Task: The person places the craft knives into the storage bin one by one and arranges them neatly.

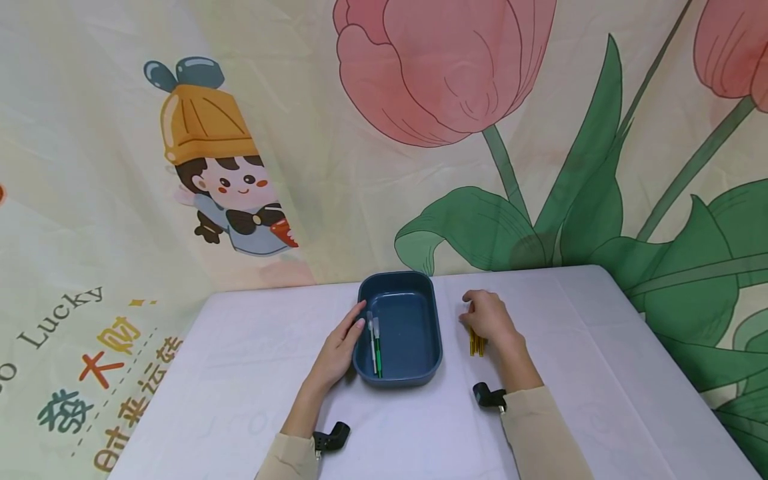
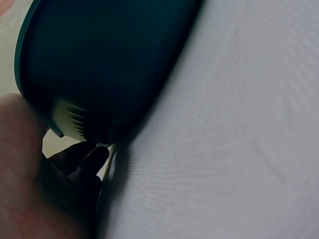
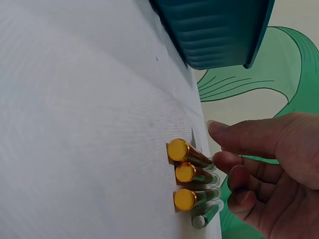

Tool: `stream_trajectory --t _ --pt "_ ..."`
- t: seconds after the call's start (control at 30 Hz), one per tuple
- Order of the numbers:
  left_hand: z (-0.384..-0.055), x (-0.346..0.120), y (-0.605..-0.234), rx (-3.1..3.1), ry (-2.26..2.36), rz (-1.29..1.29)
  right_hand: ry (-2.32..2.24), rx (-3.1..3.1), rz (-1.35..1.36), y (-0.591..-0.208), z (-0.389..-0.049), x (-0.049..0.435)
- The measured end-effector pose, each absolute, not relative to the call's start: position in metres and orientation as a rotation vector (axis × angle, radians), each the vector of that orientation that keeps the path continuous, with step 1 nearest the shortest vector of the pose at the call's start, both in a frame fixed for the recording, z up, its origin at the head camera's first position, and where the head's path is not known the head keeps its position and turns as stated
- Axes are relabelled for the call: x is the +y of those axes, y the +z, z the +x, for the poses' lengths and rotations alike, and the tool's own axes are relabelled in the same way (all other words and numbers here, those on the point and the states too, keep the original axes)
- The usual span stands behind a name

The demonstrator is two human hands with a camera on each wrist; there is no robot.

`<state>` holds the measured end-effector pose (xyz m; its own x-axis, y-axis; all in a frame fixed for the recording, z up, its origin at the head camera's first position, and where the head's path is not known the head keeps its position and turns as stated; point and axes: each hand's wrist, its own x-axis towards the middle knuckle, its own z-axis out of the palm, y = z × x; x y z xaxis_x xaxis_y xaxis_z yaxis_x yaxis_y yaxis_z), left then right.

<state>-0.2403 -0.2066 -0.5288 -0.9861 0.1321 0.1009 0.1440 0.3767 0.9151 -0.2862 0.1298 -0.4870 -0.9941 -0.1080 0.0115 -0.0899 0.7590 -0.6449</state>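
A dark blue rectangular tray (image 1: 411,333) stands on the table. My left hand (image 1: 336,353) rests against its left side, fingers reaching forward along the wall and rim. Inside the tray, by the left wall, lie a green pen (image 1: 378,350) and a white pen (image 1: 373,347). To the right of the tray, my right hand (image 1: 489,317) hovers low over a small group of gold-ended pens (image 3: 185,173). A green pen (image 3: 205,218) with a silvery end lies beside them. The right thumb stands apart from the loosely bent fingers, whose tips are close to the pens' clear far ends.
A white cloth covers the table (image 1: 240,373), its far edge just behind the tray. Behind it hangs a printed backdrop (image 1: 324,200) with tulips and a cartoon figure. A small black camera (image 1: 489,395) is worn at the right wrist, another black camera (image 1: 334,437) at the left.
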Motion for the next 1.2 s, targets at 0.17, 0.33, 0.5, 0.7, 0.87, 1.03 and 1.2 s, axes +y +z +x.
stream_trajectory --t 0.17,0.33,0.5,0.7,0.87,1.03,1.2 --pt "-0.2401 -0.2068 -0.5290 -2.608 -1.713 -0.264 -1.083 2.920 -0.150 -0.4881 -0.2864 0.1292" --pt "-0.2396 -0.2066 -0.5289 -2.616 -1.710 -0.267 -1.091 2.920 -0.118 -0.4902 -0.2864 0.1311" --pt "-0.2399 -0.2072 -0.5299 -2.611 -1.717 -0.274 -1.104 2.894 -0.096 -0.4927 -0.2867 0.1317" --pt "-0.2406 -0.2073 -0.5305 -2.603 -1.712 -0.276 -1.126 2.881 -0.134 -0.4948 -0.2879 0.1307" --pt "-0.2408 -0.2067 -0.5301 -2.610 -1.701 -0.269 -1.104 2.903 -0.165 -0.4961 -0.2890 0.1287" --pt "-0.2402 -0.2067 -0.5301 -2.623 -1.689 -0.255 -1.068 2.909 -0.182 -0.4965 -0.2880 0.1263" --pt "-0.2394 -0.2066 -0.5290 -2.603 -1.706 -0.280 -1.023 2.922 -0.198 -0.4951 -0.2865 0.1235"
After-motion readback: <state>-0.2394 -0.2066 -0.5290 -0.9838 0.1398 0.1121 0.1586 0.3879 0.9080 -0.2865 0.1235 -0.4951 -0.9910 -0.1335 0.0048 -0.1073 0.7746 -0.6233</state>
